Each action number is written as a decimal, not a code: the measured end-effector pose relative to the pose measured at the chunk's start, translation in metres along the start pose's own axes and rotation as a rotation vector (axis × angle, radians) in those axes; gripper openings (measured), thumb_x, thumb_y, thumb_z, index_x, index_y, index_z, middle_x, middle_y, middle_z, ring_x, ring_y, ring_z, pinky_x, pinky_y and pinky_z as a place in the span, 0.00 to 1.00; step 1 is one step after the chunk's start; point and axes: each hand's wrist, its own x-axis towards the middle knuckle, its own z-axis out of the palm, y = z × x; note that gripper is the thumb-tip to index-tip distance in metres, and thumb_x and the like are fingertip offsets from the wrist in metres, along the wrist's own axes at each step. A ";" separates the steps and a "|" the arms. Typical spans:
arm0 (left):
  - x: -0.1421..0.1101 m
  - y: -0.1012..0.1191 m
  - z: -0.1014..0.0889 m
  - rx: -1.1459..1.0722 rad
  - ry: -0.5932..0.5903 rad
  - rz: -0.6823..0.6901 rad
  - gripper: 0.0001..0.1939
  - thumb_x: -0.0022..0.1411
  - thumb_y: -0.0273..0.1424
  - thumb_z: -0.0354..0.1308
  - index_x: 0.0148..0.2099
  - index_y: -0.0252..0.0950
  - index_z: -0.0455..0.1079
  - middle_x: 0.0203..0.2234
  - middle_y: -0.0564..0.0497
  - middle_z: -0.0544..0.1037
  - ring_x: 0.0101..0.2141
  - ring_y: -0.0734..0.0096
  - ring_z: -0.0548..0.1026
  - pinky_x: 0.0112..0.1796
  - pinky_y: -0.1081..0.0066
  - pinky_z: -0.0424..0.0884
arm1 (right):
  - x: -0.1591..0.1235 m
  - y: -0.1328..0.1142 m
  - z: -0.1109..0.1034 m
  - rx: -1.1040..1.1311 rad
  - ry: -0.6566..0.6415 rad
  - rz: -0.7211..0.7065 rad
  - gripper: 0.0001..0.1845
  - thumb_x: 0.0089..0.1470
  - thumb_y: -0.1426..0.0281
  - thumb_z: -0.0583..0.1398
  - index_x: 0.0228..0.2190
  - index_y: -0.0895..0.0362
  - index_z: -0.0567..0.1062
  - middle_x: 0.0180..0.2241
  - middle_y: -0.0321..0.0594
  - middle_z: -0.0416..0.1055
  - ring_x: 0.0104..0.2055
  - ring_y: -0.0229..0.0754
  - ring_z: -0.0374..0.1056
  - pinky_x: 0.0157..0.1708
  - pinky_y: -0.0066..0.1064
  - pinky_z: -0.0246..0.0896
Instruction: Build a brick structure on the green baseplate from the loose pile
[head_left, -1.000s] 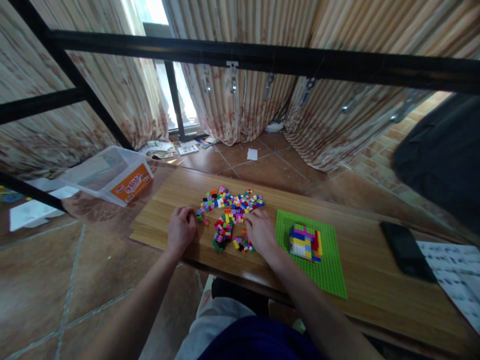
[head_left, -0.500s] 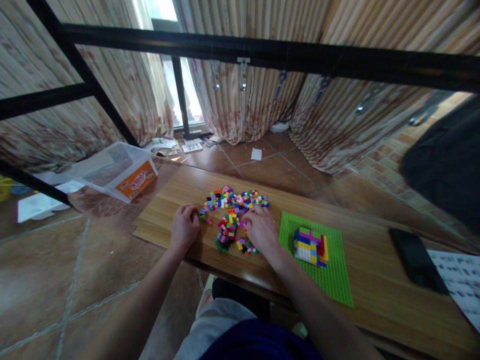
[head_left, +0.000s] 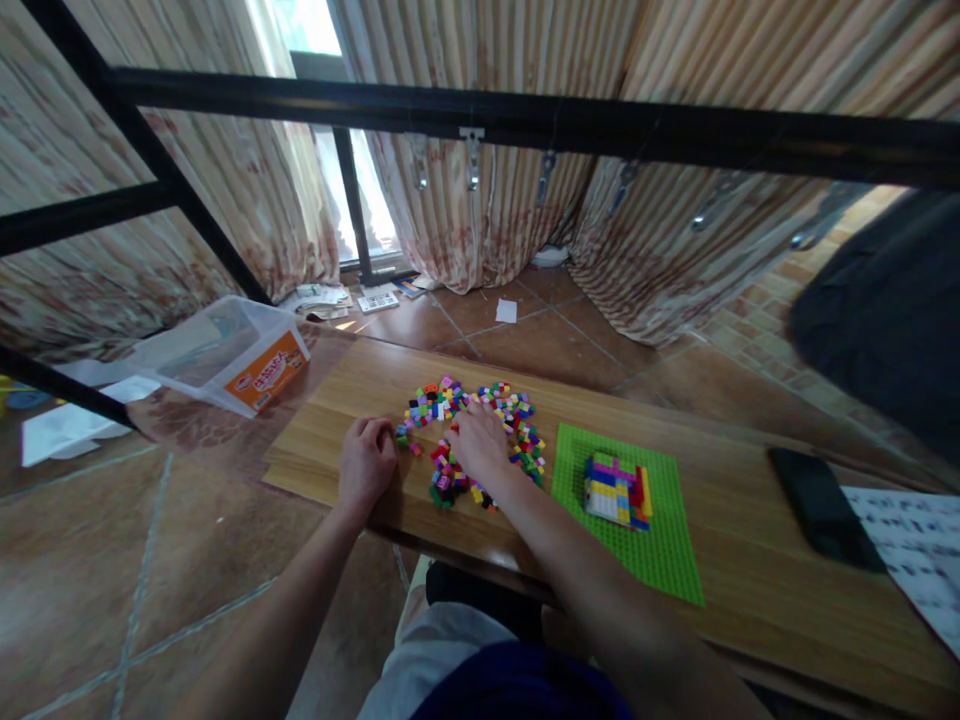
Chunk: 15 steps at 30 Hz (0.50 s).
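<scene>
Loose toy building bricks [head_left: 529, 405] of many colours lie in a spread pile on the wooden table [head_left: 322, 400]. My left hand [head_left: 367, 462] rests at the pile's left side, its fingers curled closed. Whatever they hold is hidden, and a few small bricks [head_left: 405, 438] lie just beside the fingertips. Over the middle of the pile is my right hand [head_left: 480, 440], palm down, fingers a little apart and reaching among the bricks. To the right, a green baseplate [head_left: 667, 560] carries a low multicoloured brick build [head_left: 616, 490].
A clear plastic box [head_left: 217, 350] with an orange label stands beyond the table's left end. On the table's right lie a black phone [head_left: 821, 508] and a printed sheet [head_left: 915, 550]. A black metal bar [head_left: 525, 120] with hanging clips crosses in front of the curtains.
My right hand has moved left across the pile, from its right side to the middle, uncovering bricks on the right. My left hand stays at nearly the same place, still curled.
</scene>
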 end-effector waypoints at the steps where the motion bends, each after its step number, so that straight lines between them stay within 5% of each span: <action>1: 0.000 0.000 0.000 0.005 0.003 -0.001 0.11 0.61 0.30 0.49 0.40 0.36 0.73 0.39 0.44 0.75 0.42 0.61 0.73 0.44 0.65 0.69 | -0.001 -0.002 -0.001 0.013 0.002 0.003 0.10 0.56 0.65 0.60 0.31 0.58 0.79 0.38 0.48 0.74 0.45 0.50 0.65 0.48 0.40 0.57; 6: 0.003 0.000 0.000 0.017 0.005 0.002 0.12 0.61 0.32 0.49 0.40 0.35 0.74 0.39 0.44 0.76 0.42 0.60 0.73 0.43 0.64 0.70 | -0.016 -0.009 -0.012 0.202 0.079 0.043 0.09 0.60 0.65 0.58 0.35 0.57 0.76 0.37 0.44 0.75 0.42 0.46 0.68 0.44 0.34 0.59; 15: 0.005 -0.005 0.001 0.059 0.016 0.015 0.14 0.61 0.33 0.49 0.41 0.34 0.74 0.39 0.43 0.76 0.41 0.60 0.74 0.44 0.64 0.70 | -0.090 0.019 -0.031 1.109 0.258 0.298 0.05 0.49 0.67 0.64 0.30 0.55 0.75 0.26 0.33 0.74 0.27 0.37 0.68 0.29 0.27 0.62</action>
